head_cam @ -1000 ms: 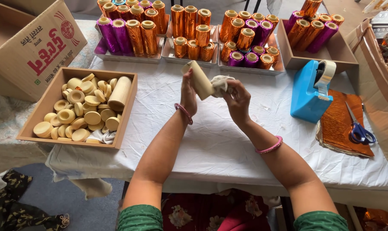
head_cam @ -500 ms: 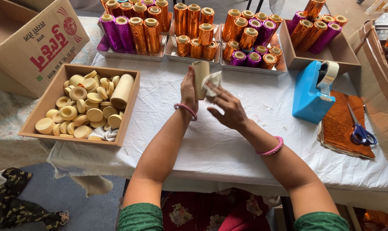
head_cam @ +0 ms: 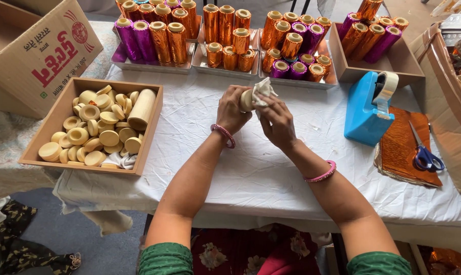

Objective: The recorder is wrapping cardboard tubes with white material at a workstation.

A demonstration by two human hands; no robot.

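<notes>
Two hands are working just beside the blue tape dispenser (head_cam: pixel 365 114): left hand (head_cam: pixel 233 113) grasping the cream cylinder (head_cam: pixel 247 100), end-on; right hand (head_cam: pixel 277 122) pressing a white cloth (head_cam: pixel 263 90) against it.

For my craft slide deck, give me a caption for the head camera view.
Left hand grips a pale tube while right hand presses a cloth to its end.
</notes>
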